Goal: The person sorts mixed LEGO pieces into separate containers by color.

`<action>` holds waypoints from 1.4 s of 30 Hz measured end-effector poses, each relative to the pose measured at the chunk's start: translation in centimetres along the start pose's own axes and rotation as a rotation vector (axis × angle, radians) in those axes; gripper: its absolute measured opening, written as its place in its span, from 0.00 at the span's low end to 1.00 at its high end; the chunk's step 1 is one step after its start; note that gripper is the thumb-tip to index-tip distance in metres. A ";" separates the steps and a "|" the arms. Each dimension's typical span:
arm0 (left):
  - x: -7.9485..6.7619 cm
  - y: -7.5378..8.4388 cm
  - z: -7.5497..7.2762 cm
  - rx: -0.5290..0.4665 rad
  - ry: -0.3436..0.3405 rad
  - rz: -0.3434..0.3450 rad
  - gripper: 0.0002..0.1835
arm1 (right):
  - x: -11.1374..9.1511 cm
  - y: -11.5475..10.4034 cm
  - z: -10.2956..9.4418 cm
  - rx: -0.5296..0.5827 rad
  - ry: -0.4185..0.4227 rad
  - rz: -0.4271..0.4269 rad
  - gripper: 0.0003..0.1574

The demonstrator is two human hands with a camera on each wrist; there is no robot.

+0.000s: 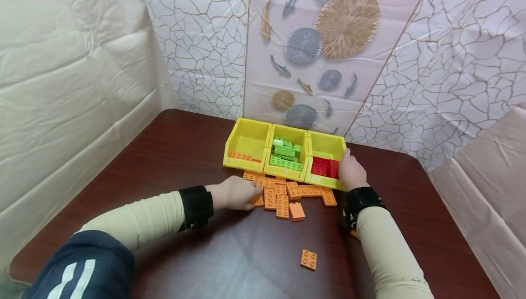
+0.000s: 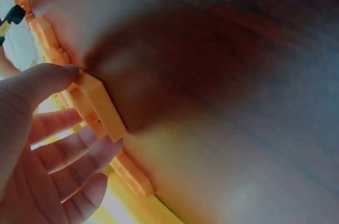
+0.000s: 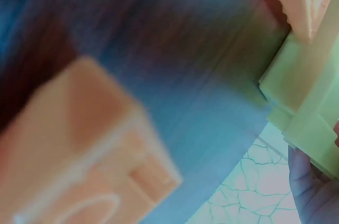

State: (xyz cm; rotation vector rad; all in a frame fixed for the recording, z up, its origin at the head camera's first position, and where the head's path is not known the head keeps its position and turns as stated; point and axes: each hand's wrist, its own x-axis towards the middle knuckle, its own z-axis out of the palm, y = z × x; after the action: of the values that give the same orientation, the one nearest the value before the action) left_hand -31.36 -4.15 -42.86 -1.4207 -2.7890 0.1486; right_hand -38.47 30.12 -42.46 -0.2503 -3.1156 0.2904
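Observation:
Orange building bricks (image 1: 282,206) lie in a cluster along the front of three joined yellow bins (image 1: 267,153). At the cluster's left end my left hand (image 1: 238,192) holds one orange brick (image 2: 108,107) between thumb and fingertips, as the left wrist view shows. My right hand (image 1: 352,170) grips the outer wall of the rightmost bin; in the right wrist view only part of that hand (image 3: 312,192) shows at the bin's edge. Red bricks (image 1: 322,165) lie in the right bin, green bricks (image 1: 284,153) in the middle one, and a few orange bricks (image 1: 242,156) in the left one.
A lone orange brick (image 1: 308,259) lies nearer the front of the dark brown table (image 1: 197,253). Another orange brick (image 3: 95,155) sits under my right wrist, mostly hidden in the head view. Patterned cloth (image 1: 205,39) hangs behind the table.

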 end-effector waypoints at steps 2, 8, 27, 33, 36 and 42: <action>-0.1 -0.3 -0.3 0.015 0.026 -0.002 0.09 | -0.1 0.0 -0.1 -0.003 -0.006 -0.003 0.33; 0.3 -2.9 -2.2 -0.015 0.159 -0.048 0.09 | -0.2 -0.1 -0.2 -0.011 -0.016 0.015 0.33; 6.3 -10.3 -2.0 0.130 0.033 -0.357 0.08 | 0.2 -0.5 0.9 -0.035 0.032 0.013 0.33; 7.3 -11.5 -0.8 0.090 -0.059 -0.441 0.06 | 0.3 -0.7 0.9 -0.022 0.025 0.016 0.34; 7.6 -11.8 -0.4 0.062 -0.092 -0.450 0.06 | 0.3 -0.7 1.0 -0.018 0.021 0.019 0.34; 7.5 -11.7 -0.6 -0.002 -0.132 -0.454 0.07 | 0.2 -0.8 0.8 -0.014 0.023 0.026 0.34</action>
State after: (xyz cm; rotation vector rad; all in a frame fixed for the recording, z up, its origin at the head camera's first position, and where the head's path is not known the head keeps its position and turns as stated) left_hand -45.16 -4.89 -41.51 -0.7677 -3.1285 0.2388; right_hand -38.78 29.26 -43.08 -0.2917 -3.0949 0.2635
